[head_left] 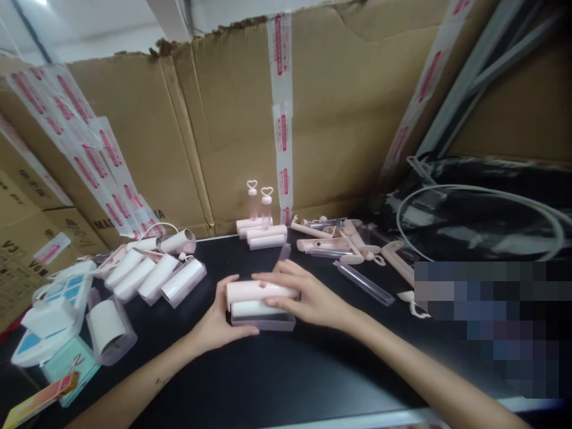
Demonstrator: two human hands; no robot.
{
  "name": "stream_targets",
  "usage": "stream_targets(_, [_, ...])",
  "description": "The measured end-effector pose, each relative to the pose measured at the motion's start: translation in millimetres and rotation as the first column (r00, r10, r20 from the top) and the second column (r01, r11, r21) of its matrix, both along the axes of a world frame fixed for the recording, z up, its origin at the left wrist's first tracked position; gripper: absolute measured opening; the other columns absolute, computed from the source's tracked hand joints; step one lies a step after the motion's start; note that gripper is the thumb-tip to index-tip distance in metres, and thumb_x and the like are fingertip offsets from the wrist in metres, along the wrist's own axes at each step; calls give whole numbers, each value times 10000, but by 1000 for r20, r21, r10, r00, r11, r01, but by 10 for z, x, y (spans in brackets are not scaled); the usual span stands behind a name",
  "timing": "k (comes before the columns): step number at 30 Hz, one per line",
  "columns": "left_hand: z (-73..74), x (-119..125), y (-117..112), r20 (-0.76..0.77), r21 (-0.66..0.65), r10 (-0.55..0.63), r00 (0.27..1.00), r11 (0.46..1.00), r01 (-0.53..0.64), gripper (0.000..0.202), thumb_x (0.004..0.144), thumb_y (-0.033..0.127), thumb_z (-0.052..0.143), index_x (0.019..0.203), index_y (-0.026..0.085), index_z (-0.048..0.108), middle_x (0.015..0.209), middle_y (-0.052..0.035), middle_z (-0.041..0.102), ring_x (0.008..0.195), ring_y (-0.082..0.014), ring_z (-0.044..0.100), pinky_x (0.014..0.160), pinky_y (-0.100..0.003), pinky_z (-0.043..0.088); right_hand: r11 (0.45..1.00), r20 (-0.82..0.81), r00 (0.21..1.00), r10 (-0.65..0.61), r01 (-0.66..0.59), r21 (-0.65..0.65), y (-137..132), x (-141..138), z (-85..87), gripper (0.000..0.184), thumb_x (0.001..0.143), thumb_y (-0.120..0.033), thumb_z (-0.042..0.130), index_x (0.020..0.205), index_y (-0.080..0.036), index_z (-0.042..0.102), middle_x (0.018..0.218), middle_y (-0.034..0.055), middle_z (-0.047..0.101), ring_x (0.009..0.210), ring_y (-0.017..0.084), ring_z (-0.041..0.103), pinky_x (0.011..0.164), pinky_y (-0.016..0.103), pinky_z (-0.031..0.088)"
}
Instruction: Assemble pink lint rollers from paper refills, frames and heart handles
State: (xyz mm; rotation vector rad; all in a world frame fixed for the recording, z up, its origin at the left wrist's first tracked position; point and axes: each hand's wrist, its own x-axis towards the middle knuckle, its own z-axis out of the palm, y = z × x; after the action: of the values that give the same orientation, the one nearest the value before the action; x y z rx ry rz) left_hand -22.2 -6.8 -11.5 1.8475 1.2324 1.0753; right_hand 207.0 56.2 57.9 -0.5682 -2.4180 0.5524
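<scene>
My left hand (214, 325) grips the left end of a pale pink lint roller body (245, 292), fingers at the top and thumb below. A white roll (250, 309) shows under the pink part, with a clear plastic cover (263, 322) beneath it. My right hand (310, 295) closes over the right end, its fingers lying across the pink part. Just behind my hands are similar pink and white rollers (268, 238), and two clear tubes (267, 210) with heart-shaped loops stand upright by them.
More white rolls (156, 277) lie in a group to the left, beside a white-and-blue power strip (75, 304) and a teal box (74, 366). Pink and clear parts (330, 244) are piled at the right. A cardboard wall (236, 119) stands behind the black table (268, 375).
</scene>
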Motion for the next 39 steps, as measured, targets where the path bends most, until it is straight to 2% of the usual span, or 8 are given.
stream_targets(10, [33, -16, 15, 79, -111, -43, 996, 993, 51, 893, 589, 275, 808, 1292, 239, 257, 1162, -74, 476, 1028, -227, 556, 899, -404, 478, 997, 112, 994, -17, 8, 82, -48, -38, -73, 406, 871, -390, 553, 1231, -204, 585, 841, 52, 550, 815, 183, 504, 745, 314, 416])
stream_targets(17, [-1, -36, 32, 87, -147, -65, 994, 986, 78, 875, 603, 305, 803, 1289, 278, 260, 1070, -32, 492, 988, -210, 553, 876, -368, 463, 997, 120, 992, -21, 13, 70, -124, -69, -66, 407, 864, -343, 554, 1239, -190, 585, 994, 101, 561, 915, 205, 518, 828, 354, 429])
stream_targets(26, [20, -33, 28, 19, -150, -62, 998, 987, 65, 806, 627, 312, 781, 1269, 272, 296, 1082, -39, 525, 1054, -228, 528, 953, -389, 396, 997, 133, 991, 8, 3, -83, -195, -83, -186, 415, 862, -324, 563, 1262, -214, 560, 1201, 104, 580, 1093, 239, 516, 978, 425, 369])
stream_targets(30, [44, -26, 28, -14, -139, -67, 998, 988, 64, 690, 646, 318, 764, 1219, 255, 384, 1139, -59, 518, 1083, -239, 516, 957, -389, 395, 984, 76, 992, 96, -83, -160, -61, 22, -100, 391, 939, -297, 416, 1314, -221, 498, 1298, 89, 518, 1181, 198, 495, 1000, 378, 387])
stream_targets(32, [53, -26, 29, -37, -125, -80, 996, 989, 75, 639, 646, 322, 762, 1187, 247, 431, 1156, -62, 515, 1088, -241, 514, 966, -390, 387, 999, 43, 999, -2, 3, -35, 143, 92, -41, 419, 938, -203, 364, 1347, -218, 451, 1302, 94, 518, 1195, 199, 484, 1002, 401, 388])
stream_targets(34, [60, -31, 27, -38, -117, -81, 996, 990, 76, 678, 618, 332, 780, 1194, 241, 434, 1153, -67, 523, 1094, -247, 515, 971, -393, 382, 969, 101, 981, -164, 141, 204, 409, 142, -17, 493, 865, -97, 398, 1340, -214, 458, 1311, 111, 517, 1229, 241, 439, 1030, 481, 331])
stream_targets(36, [70, -38, 23, -11, -104, -87, 996, 991, 86, 777, 575, 339, 807, 1231, 234, 404, 1169, -79, 532, 1126, -260, 502, 984, -393, 369, 937, 282, 940, -192, 90, 339, 663, 157, -35, 523, 769, -27, 450, 1250, -208, 549, 1290, 108, 546, 1250, 266, 417, 1058, 525, 263])
stream_targets(39, [96, -43, 18, -10, -79, -122, 992, 990, 121, 707, 610, 353, 783, 1213, 223, 437, 1200, -83, 541, 1139, -260, 503, 986, -377, 366, 948, 402, 907, -129, -6, 318, 866, 138, -52, 330, 701, -43, 550, 975, -186, 665, 1065, 89, 669, 1121, 260, 539, 1027, 482, 332])
